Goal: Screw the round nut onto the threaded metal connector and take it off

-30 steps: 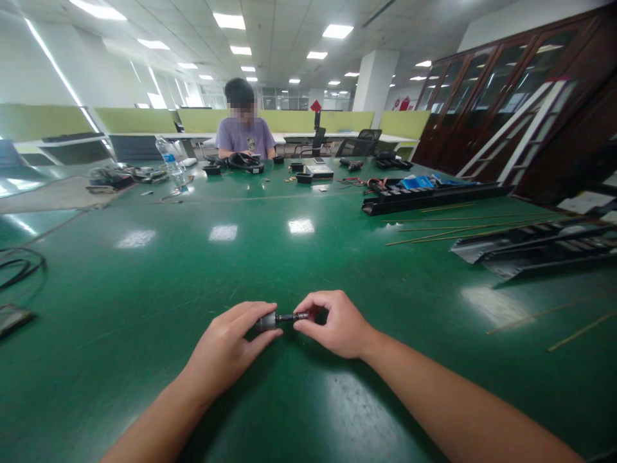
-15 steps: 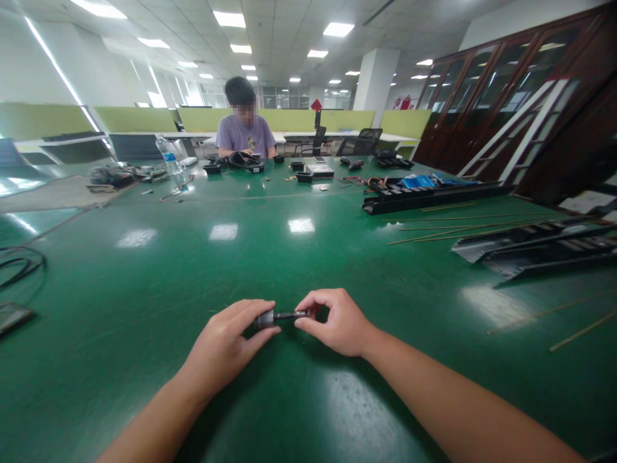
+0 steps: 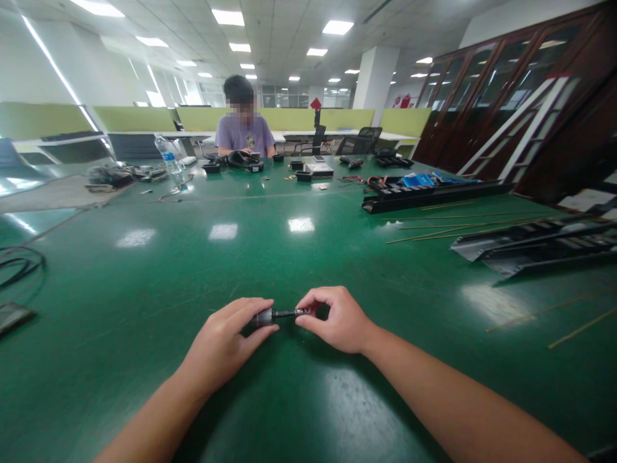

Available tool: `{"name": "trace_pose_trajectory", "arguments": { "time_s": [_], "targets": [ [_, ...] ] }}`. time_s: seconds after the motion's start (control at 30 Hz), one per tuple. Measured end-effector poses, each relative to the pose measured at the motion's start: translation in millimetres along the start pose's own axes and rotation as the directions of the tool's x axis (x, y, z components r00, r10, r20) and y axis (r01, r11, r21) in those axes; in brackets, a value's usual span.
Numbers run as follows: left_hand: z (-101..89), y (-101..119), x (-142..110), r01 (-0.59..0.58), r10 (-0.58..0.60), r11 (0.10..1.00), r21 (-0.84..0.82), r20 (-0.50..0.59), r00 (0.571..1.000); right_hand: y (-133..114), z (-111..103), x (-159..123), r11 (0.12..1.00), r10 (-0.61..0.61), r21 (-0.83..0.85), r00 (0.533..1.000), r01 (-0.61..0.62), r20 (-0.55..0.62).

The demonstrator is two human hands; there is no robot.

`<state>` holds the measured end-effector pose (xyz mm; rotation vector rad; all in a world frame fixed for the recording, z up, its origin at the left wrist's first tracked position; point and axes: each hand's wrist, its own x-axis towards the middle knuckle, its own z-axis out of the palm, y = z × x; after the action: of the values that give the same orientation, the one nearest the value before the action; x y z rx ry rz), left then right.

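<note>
My left hand [image 3: 224, 341] is closed around a grey cylinder [image 3: 264, 317], thumb below and fingers above. From the cylinder's right end a thin dark shaft [image 3: 284, 314] sticks out, lying nearly level. My right hand [image 3: 337, 321] pinches a small dark, shiny piece [image 3: 301, 312] at the far end of the shaft between thumb and index finger. Whether that piece is part of the shaft or separate, I cannot tell. Both hands are low over the green tabletop [image 3: 270, 263], close to me.
Black metal channels [image 3: 530, 254] and thin brass-coloured rods [image 3: 443, 233] lie to the right. Farther back are another channel [image 3: 434, 196], small black boxes [image 3: 303, 176] and a water bottle [image 3: 168, 157]. A person [image 3: 245, 132] sits across the table. Black cable [image 3: 22, 267] coils at left.
My hands have drawn slightly apart, and a little more of the dark shaft shows between them. Both grips stay the same.
</note>
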<state>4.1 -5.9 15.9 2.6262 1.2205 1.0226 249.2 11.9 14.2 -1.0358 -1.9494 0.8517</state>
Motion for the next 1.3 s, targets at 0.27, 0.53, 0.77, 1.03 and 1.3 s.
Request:
{"name": "trace_pose_trajectory", "arguments": {
  "time_s": [0.27,0.53,0.77,1.03,1.3],
  "targets": [
    [1.0,-2.1,-0.5,0.015,-0.015,1.000,0.010,0.014,1.000,0.9,-1.3,0.5,1.000,-0.006,-0.010,1.000,0.006,-0.010],
    [-0.4,-2.3,-0.3,0.017,-0.017,1.000,0.004,0.008,1.000,0.4,-2.7,0.9,1.000,-0.004,-0.015,1.000,0.004,-0.016],
    [-0.6,-3.8,-0.4,0.011,-0.011,1.000,0.002,-0.003,1.000,1.0,-2.9,1.0,1.000,-0.006,-0.015,1.000,0.006,-0.015],
    [-0.6,-4.1,0.2,0.020,-0.020,1.000,0.008,-0.002,1.000,1.1,-3.5,1.5,1.000,-0.006,-0.007,1.000,0.006,-0.026],
    [-1.6,-3.1,-0.1,0.040,-0.040,0.999,0.005,-0.002,0.999,3.1,-4.2,1.1,1.000,0.000,-0.008,1.000,0.000,-0.025]
  ]
}}
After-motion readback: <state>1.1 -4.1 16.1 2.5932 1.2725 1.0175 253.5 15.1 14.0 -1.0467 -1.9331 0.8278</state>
